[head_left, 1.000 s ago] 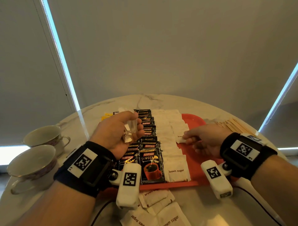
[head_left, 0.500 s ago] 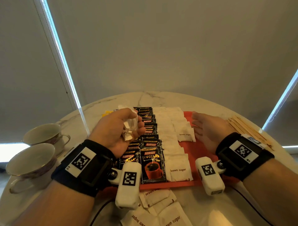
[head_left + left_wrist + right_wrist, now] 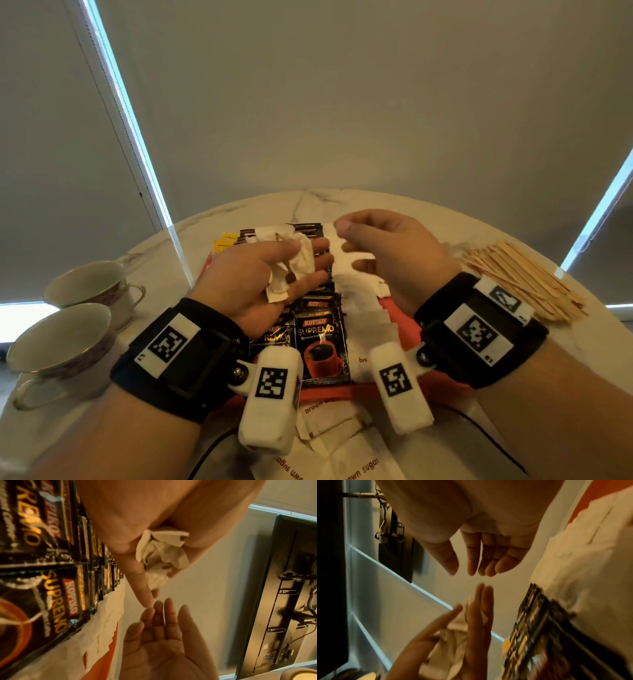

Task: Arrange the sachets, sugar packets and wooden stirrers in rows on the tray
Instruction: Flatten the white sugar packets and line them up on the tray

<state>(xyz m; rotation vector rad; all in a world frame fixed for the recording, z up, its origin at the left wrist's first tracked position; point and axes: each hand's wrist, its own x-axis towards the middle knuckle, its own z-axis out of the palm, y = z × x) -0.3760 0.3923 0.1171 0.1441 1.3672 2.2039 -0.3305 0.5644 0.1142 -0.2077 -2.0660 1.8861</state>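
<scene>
I see both hands raised above a red plastic tray point(image 3: 400, 305) on a round white marble table point(image 3: 342, 202). The left hand point(image 3: 255, 284) lies palm up, its thumb pressing a crumpled bunch of white paper sugar packets point(image 3: 291, 267) against nearly straight fingers point(image 3: 144, 591). The right hand point(image 3: 390, 253) faces it, close by and not touching, its fingers loosely curved and holding nothing. On the tray, black Kopiko coffee sachets point(image 3: 320, 346) lie in overlapping rows running away from me, with rows of white brown-sugar packets point(image 3: 359, 301) just beside them on the right. More white packets point(image 3: 342, 459) lie loose on the table at the tray's near edge. A pile of pale wooden stirrers point(image 3: 513, 277) sits on the table right of the tray. Two white teacups point(image 3: 68, 329) stand at far left.
</scene>
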